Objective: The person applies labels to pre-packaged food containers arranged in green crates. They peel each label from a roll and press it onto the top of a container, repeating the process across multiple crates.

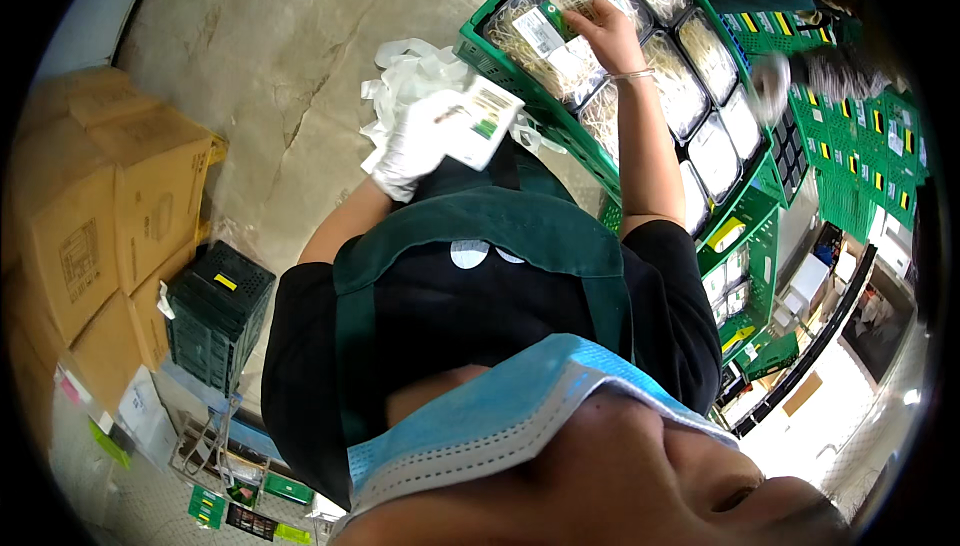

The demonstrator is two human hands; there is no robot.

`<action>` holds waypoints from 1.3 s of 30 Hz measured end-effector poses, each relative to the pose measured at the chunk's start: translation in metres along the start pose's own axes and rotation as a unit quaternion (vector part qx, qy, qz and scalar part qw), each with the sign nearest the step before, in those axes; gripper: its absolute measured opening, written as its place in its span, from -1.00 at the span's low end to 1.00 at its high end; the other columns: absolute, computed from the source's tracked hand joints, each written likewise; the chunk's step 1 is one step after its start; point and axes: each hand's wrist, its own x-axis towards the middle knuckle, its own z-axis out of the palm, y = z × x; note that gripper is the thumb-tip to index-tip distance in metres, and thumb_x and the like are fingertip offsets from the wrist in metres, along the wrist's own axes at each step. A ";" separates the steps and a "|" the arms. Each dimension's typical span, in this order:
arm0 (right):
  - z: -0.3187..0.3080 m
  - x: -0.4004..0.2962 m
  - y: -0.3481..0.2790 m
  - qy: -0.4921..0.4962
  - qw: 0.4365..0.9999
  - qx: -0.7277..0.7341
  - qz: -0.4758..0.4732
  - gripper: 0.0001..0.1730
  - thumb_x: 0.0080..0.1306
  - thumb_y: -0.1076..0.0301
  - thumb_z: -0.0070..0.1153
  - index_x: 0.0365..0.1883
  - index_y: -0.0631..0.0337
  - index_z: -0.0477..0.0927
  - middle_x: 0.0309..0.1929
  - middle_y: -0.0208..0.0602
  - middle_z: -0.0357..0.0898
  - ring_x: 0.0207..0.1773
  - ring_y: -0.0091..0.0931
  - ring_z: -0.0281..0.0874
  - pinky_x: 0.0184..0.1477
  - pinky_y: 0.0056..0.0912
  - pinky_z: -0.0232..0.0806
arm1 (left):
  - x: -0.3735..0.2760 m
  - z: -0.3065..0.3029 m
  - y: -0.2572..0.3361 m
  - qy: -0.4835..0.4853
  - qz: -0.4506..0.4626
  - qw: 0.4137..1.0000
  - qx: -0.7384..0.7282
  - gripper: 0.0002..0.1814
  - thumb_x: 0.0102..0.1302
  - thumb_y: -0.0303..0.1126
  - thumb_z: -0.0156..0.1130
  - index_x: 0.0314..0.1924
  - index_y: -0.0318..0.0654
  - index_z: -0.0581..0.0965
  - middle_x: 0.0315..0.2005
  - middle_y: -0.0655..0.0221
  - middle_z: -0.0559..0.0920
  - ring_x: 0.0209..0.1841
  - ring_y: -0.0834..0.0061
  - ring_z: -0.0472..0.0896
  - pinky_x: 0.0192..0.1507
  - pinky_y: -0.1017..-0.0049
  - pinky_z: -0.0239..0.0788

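My left hand (416, 145), in a white glove, holds a white sheet of printed labels (487, 122) with green print. Crumpled white label backing strip (420, 62) trails around and beyond this hand. Bare, with a bracelet at the wrist, my right hand (606, 30) pinches a green and white label (564, 13) between thumb and fingers. That label lies over a clear-lidded black tray of bean sprouts (517, 43), which also bears a white printed label. Whether the label touches the lid I cannot tell. The tray sits with several others in a green plastic crate (480, 43).
Another person's gloved hand (771, 87), blurred, reaches in at the right. Beyond it are several green crates (862, 148). Below the near crate stands another green crate (761, 268) of packed trays. Cardboard boxes (161, 201) and a dark stacked crate (217, 313) stand at left.
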 end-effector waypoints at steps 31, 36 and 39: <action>-0.030 0.080 0.088 0.198 0.909 -0.343 -0.132 -0.48 0.04 -0.03 0.00 -0.13 0.14 0.39 -0.27 -0.17 0.46 -0.22 -0.22 0.39 -0.18 -0.16 0.22 | 0.091 0.025 0.028 0.079 -0.037 0.996 0.031 -0.80 0.12 -0.44 0.05 -0.25 -0.38 0.46 -0.39 0.36 0.53 -0.33 0.63 0.50 -0.31 0.65 0.33; -0.031 -0.002 0.012 -0.085 0.977 0.095 -0.169 -0.68 0.04 0.19 0.09 -0.30 0.20 0.48 -0.51 -0.17 0.46 -0.36 -0.24 0.42 -0.29 -0.27 0.27 | 0.107 0.031 0.014 0.021 -0.023 0.997 0.075 -0.79 0.13 -0.43 0.05 -0.22 -0.34 0.45 -0.39 0.41 0.52 -0.33 0.65 0.47 -0.32 0.67 0.31; -0.031 -0.020 0.003 -0.055 0.979 0.065 -0.188 -0.85 0.06 0.37 0.06 -0.40 0.23 0.49 -0.54 -0.17 0.45 -0.44 -0.28 0.43 -0.36 -0.33 0.28 | 0.119 0.047 0.047 -0.028 -0.043 0.982 0.183 -0.85 0.11 -0.44 0.07 -0.30 -0.32 0.47 -0.47 0.43 0.52 -0.42 0.66 0.45 -0.40 0.65 0.28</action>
